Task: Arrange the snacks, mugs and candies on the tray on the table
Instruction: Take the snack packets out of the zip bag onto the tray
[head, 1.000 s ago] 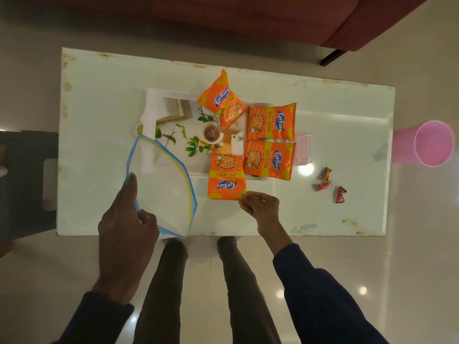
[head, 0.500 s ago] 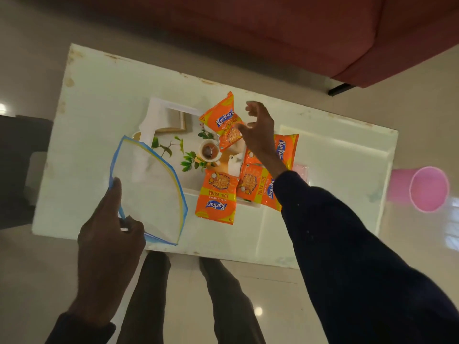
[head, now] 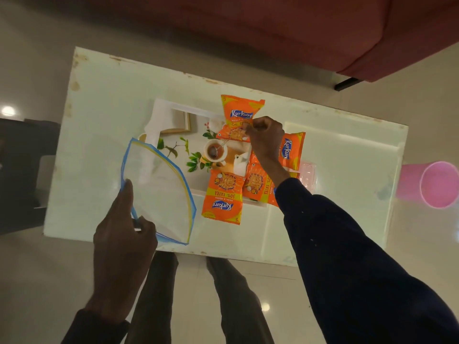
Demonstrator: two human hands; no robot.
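My right hand [head: 264, 140] pinches the far packet [head: 241, 112], an orange snack bag lying across the far edge of the tray [head: 173, 105]. Three more orange packets lie at the tray's right end. The near packet [head: 223, 197] overhangs its near edge, the middle packet [head: 257, 184] sits just right of that, and the right packet [head: 290, 150] is partly under my wrist. At the tray's left end my left hand [head: 124, 234] grips a clear, blue-rimmed zip bag [head: 159, 187] over the white surface [head: 111, 100]. Far right of the tray stands a pink bin [head: 437, 184].
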